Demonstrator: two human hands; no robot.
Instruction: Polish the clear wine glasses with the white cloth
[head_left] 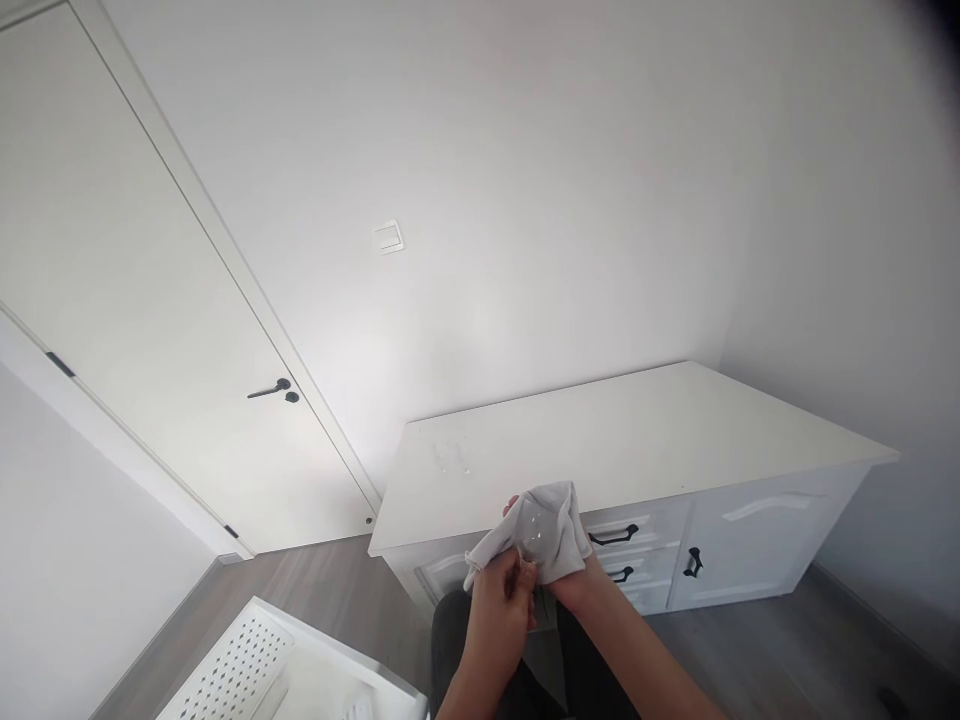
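My left hand (501, 600) is closed in a pinch at the lower edge of a white cloth (559, 530). A clear glass (532, 522) shows against the cloth, and the pinch seems to hold its lower part. My right hand (579, 592) is mostly hidden under the cloth and grips it from beneath, wrapped around the glass. Both hands are held just in front of the near edge of a white sideboard (637, 430).
Something faint and transparent, perhaps glassware (450, 460), stands on the sideboard's left part. The sideboard has black-handled drawers (613, 537) and a door. A white room door with a black handle (271, 390) is at the left. A white perforated rack (232, 670) sits at bottom left.
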